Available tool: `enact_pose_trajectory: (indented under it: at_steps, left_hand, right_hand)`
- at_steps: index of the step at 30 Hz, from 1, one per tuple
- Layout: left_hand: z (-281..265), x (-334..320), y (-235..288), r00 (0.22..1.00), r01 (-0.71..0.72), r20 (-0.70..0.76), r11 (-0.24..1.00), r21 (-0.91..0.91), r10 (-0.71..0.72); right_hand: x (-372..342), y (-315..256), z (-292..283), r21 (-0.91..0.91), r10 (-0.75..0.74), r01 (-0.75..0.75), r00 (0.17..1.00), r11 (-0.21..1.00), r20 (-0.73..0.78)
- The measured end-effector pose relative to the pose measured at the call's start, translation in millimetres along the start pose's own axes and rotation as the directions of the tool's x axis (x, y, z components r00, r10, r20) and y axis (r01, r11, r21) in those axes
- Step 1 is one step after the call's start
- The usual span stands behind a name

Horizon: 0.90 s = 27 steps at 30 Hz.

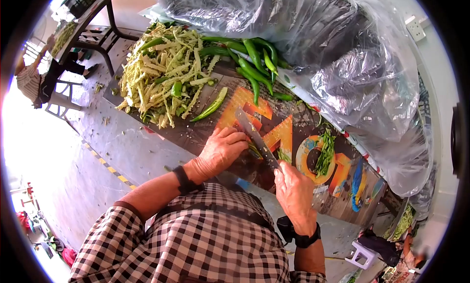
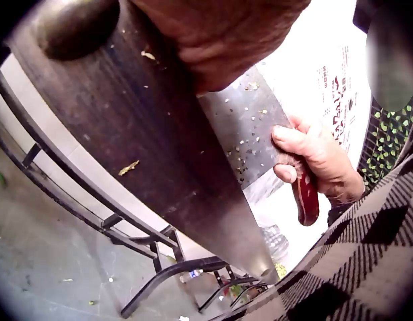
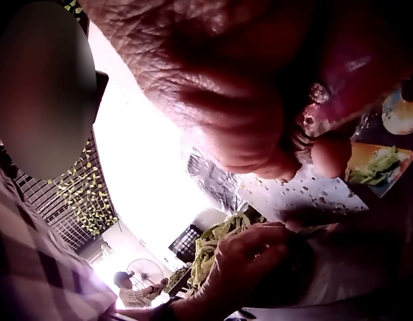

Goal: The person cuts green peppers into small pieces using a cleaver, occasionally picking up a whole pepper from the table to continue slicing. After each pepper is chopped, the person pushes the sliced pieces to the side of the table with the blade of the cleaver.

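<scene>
The right hand (image 1: 294, 189) grips a cleaver whose speckled blade (image 1: 255, 137) points up and to the left over the printed tabletop. In the left wrist view the right hand (image 2: 321, 159) is closed round its dark red handle (image 2: 305, 199). Just left of the blade, the left hand (image 1: 221, 150) holds a green pepper piece (image 1: 254, 151) down with bent fingers. That piece is mostly hidden by the fingers and blade. In the right wrist view the left hand (image 3: 250, 259) lies close beside the blade (image 3: 301, 198). A halved green pepper (image 1: 210, 106) rests above the left hand.
A heap of pale green strips (image 1: 164, 75) covers the table's upper left. Whole green peppers (image 1: 255, 70) lie at the back edge, beside crumpled clear plastic (image 1: 342, 62). Green slivers (image 1: 325, 153) lie right of the blade. One person (image 1: 30, 82) is at far left, another at lower right.
</scene>
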<state>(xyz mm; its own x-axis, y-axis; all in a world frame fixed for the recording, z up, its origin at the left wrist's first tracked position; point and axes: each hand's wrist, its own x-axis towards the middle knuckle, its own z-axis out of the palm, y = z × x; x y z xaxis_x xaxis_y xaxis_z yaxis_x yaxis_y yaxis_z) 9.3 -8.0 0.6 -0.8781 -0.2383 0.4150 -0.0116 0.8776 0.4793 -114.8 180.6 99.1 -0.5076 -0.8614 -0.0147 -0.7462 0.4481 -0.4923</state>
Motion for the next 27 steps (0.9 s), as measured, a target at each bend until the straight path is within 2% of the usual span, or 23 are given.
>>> enact_pose_trajectory:
  at_steps: [5, 10, 16, 19, 22, 27]
  left_hand:
    - [-3.4, 0.4, 1.4, 0.999, 0.031, 0.022, 0.998, -0.054, -0.03]
    - [-0.3, 0.6, -1.3, 1.0, -0.016, -0.012, 1.0, -0.021, 0.016]
    - [1.8, -0.3, -1.9, 1.0, -0.014, -0.02, 1.0, -0.016, 0.014]
    - [1.1, -0.6, -1.3, 1.0, -0.009, -0.018, 1.0, -0.017, 0.009]
    - [-1.2, -0.3, 0.4, 1.0, -0.007, -0.023, 1.0, -0.029, 0.006]
    - [0.6, -2.0, -1.7, 1.0, -0.006, -0.031, 0.998, -0.055, 0.005]
  right_hand:
    - [4.1, -0.2, 3.7, -0.009, -0.015, 0.015, 1.0, 1.0, 0.004]
    - [19.8, -5.8, 7.9, -0.058, -0.049, 0.052, 0.997, 0.997, 0.061]
    - [41.1, -6.5, 25.4, -0.031, -0.087, 0.087, 0.996, 0.996, -0.013]
    - [29.0, 0.9, 21.5, -0.009, -0.075, 0.075, 0.997, 0.997, 0.015]
    - [14.6, 11.6, 8.6, -0.01, 0.016, -0.016, 0.999, 1.0, 0.051]
    - [-2.0, 25.7, 1.2, -0.026, 0.066, -0.068, 0.996, 0.997, -0.058]
